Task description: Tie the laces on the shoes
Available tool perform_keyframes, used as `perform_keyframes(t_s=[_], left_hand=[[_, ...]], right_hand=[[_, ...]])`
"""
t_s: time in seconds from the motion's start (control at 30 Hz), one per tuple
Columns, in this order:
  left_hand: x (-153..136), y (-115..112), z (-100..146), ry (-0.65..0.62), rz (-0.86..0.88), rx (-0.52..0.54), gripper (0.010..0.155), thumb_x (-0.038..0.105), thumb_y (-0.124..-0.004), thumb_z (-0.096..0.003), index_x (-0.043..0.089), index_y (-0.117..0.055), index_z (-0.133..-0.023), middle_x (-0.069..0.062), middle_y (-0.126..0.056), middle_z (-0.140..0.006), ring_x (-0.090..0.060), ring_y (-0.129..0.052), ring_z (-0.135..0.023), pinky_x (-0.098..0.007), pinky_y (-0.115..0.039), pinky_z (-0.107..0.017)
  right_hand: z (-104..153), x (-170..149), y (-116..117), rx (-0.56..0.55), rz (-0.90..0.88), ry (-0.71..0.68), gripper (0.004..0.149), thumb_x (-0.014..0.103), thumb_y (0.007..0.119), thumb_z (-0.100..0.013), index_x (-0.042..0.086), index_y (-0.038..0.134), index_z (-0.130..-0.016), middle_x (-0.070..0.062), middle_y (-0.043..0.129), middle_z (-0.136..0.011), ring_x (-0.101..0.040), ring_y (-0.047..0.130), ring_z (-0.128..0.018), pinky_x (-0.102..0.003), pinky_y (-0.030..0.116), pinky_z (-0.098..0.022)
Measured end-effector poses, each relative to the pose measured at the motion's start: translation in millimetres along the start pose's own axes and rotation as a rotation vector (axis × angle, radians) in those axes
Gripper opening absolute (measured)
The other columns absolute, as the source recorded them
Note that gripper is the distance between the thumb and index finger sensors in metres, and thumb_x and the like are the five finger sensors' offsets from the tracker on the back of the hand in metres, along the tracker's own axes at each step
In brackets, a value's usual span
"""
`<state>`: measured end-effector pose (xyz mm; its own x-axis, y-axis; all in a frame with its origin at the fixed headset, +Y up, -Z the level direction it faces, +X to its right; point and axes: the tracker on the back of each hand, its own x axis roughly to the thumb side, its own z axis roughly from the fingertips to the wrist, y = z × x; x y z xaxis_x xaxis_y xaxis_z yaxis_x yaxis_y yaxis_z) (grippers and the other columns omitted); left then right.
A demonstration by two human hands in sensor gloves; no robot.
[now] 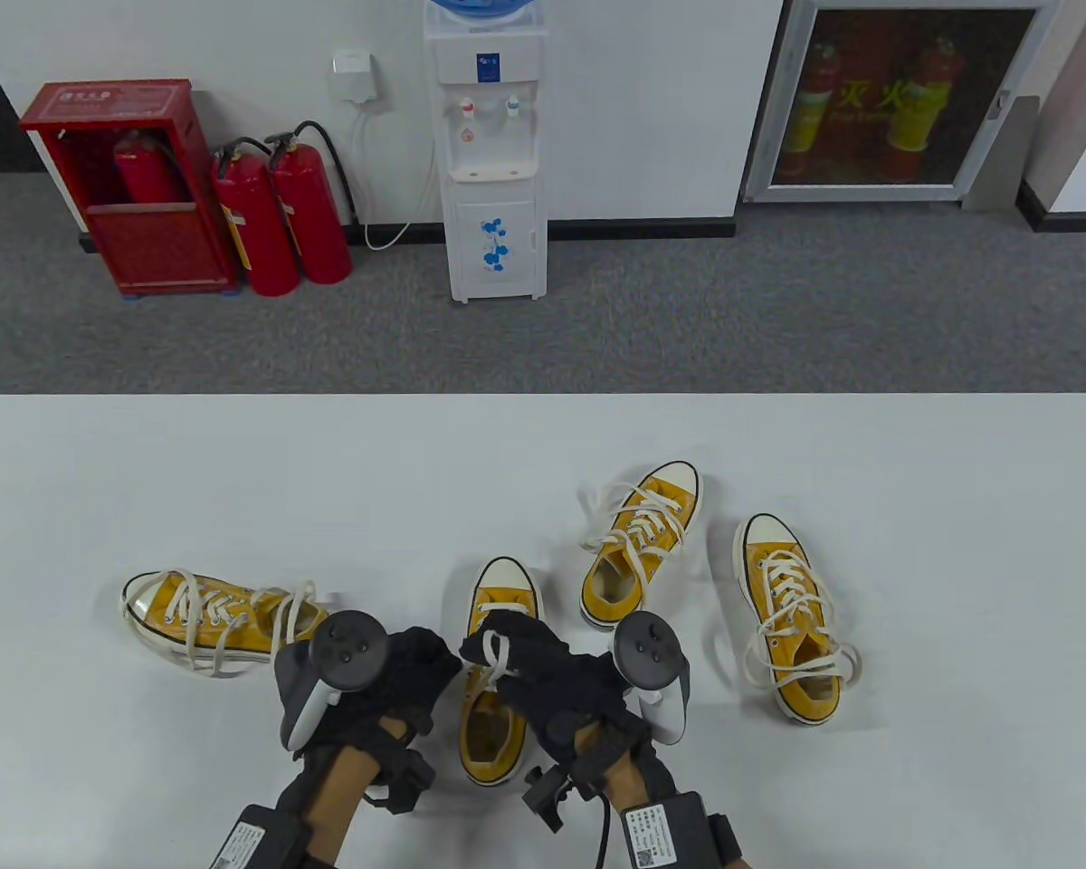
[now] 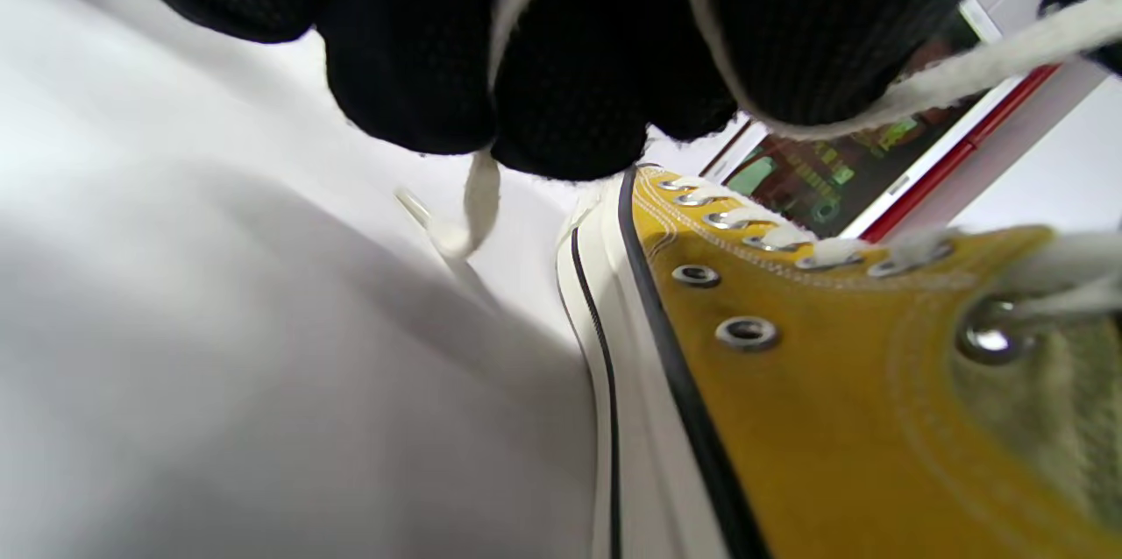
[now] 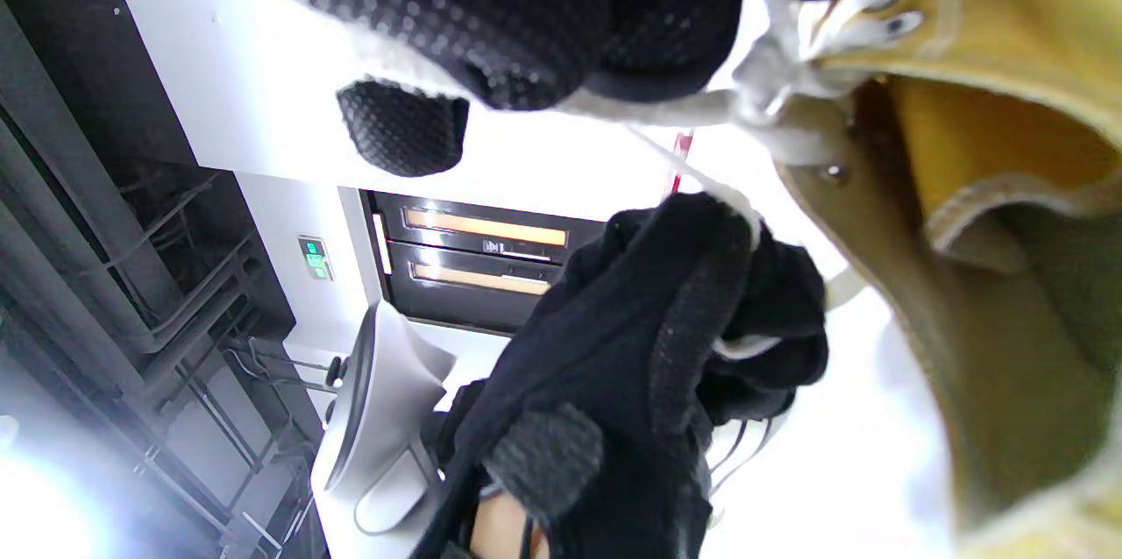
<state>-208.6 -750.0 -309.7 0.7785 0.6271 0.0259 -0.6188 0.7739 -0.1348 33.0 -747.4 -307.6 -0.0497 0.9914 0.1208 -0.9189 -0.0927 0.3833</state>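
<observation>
Shoe (image 1: 491, 715) mid-desk (image 1: 235, 471): left hand (image 1: 389, 679) and right hand (image 1: 543, 674) both pinching its white lace (image 1: 498, 654).

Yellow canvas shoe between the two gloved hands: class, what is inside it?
The yellow canvas shoe shows a bare yellow insole at the heel; both hands cover the tongue, hiding the toe interior.

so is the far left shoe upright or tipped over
Tipped: the left shoe lies on its side, white sole edge facing the table's far side, laces spilling forward.

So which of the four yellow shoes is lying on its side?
The leftmost yellow canvas sneaker, toe pointing left; the other three stand upright on their soles.
</observation>
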Motion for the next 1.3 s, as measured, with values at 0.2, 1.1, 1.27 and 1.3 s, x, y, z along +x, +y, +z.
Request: perform_keyframes(t_s=[0.2,1.1,1.27,1.3], left_hand=[[-6,-3,4,-0.020,-0.043,-0.012,0.039,0.049,-0.085,-0.0438,0.026,-0.089,-0.075,-0.004,-0.102,-0.074,-0.034,-0.097,-0.058,-0.063,-0.069,-0.060],[-13,-3,6,-0.012,-0.083,-0.011,0.051,0.050,-0.083,-0.0448,0.027,-0.081,-0.090,-0.008,-0.088,-0.099,-0.035,-0.096,-0.064,-0.063,-0.067,-0.063],[-16,-1,6,0.000,-0.071,-0.001,0.060,0.051,-0.081,-0.0452,0.026,-0.072,-0.099,-0.010,-0.071,-0.111,-0.035,-0.095,-0.066,-0.063,-0.066,-0.064],[-16,-1,7,0.001,-0.066,0.006,0.061,0.051,-0.081,-0.0453,0.026,-0.071,-0.100,-0.010,-0.069,-0.112,-0.035,-0.094,-0.068,-0.064,-0.065,-0.064]], right_hand=[[2,2,5,-0.012,0.092,-0.025,0.049,0.012,0.081,-0.040,0.017,0.081,-0.089,-0.004,0.070,-0.101,-0.023,0.084,-0.063,-0.057,0.056,-0.068],[14,9,-16,-0.258,0.312,0.009,0.042,0.028,0.090,-0.040,0.013,0.092,-0.079,-0.007,0.101,-0.068,-0.024,0.096,-0.044,-0.060,0.060,-0.062],[11,5,-18,-0.198,0.229,0.037,0.046,0.034,0.091,-0.039,0.012,0.089,-0.081,-0.004,0.105,-0.061,-0.016,0.097,-0.026,-0.054,0.073,-0.053],[10,4,-17,-0.175,0.199,0.045,0.048,0.035,0.092,-0.039,0.012,0.088,-0.082,-0.004,0.105,-0.060,-0.015,0.096,-0.025,-0.054,0.073,-0.052]])
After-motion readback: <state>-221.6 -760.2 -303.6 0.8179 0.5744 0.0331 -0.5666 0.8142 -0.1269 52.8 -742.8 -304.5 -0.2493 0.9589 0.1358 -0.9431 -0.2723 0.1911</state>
